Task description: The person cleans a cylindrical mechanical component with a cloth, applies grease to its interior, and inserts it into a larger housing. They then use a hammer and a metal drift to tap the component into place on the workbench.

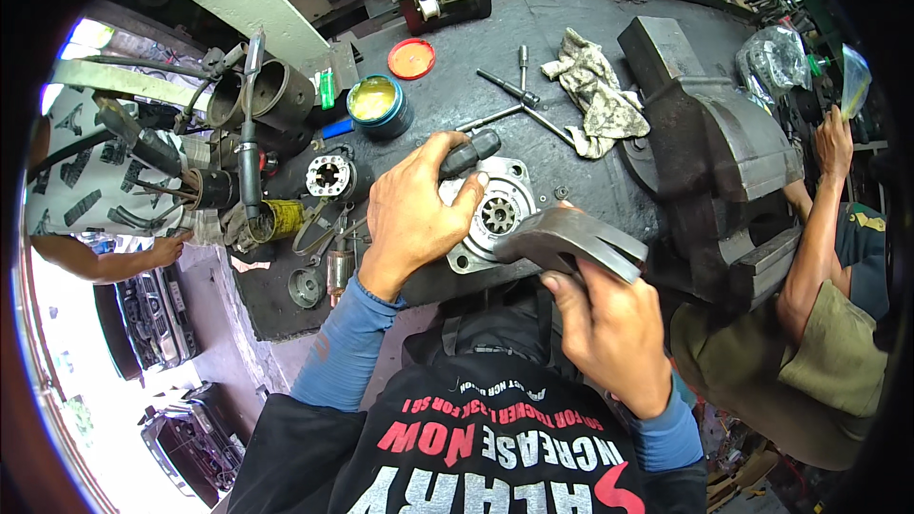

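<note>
My left hand point(419, 205) is closed around a dark, rounded, handle-like piece point(473, 152); its lower end is hidden by my fingers. My left thumb reaches over the rim of a silver metal housing point(465, 257) with bolt holes at its corners. A small toothed gear point(498, 214) sits in the housing's middle. My right hand point(614, 333) grips a claw hammer point(562, 236), whose head hangs over the right side of the housing. Most of the hammer's handle is hidden in my fist. A small nut-like ring point(561, 192) lies just right of the housing.
On the dark workbench point(447, 67) stand an open blue tub of yellow grease point(379, 107) and its red lid point(411, 59). Wrenches point(507, 86) and a stained rag point(592, 90) lie beyond. A large vise point(709, 133) stands right. People's arms point(817, 214) show at both sides.
</note>
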Demonstrator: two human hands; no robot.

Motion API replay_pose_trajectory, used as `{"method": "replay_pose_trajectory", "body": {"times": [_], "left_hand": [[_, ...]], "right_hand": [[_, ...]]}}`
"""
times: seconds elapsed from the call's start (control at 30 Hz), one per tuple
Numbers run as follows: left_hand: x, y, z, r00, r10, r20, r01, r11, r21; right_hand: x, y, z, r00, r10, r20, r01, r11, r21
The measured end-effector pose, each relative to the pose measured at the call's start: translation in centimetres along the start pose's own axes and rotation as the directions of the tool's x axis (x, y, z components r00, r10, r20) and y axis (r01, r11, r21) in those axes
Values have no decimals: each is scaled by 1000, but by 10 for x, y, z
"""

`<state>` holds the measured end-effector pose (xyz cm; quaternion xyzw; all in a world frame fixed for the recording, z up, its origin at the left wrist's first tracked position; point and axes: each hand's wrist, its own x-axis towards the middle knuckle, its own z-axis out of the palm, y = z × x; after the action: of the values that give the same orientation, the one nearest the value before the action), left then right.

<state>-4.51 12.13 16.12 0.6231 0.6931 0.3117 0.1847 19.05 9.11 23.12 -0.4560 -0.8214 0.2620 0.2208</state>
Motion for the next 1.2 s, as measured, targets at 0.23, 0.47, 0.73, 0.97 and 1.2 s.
{"method": "replay_pose_trajectory", "body": {"times": [0.23, 0.47, 0.73, 0.97, 1.2], "left_hand": [[2, -10, -4, 991, -118, -64, 113, 991, -76], [-2, -11, -2, 953, -234, -192, 231, 972, -35], [-3, -14, 6, 945, -137, -298, 127, 991, -51], [-9, -20, -12, 992, -55, -110, 42, 991, -126], [-8, -12, -14, 997, 76, -13, -75, 997, 26]], "right_hand": [[21, -9, -17, 999, -40, -18, 41, 998, 51], [28, -7, 16, 983, -180, 18, 180, 962, -203], [43, -15, 15, 984, -157, 86, 172, 960, -219], [64, -5, -15, 974, -152, -166, 138, 986, -96], [83, 29, -5, 997, 20, 76, -6, 983, -184]]}}
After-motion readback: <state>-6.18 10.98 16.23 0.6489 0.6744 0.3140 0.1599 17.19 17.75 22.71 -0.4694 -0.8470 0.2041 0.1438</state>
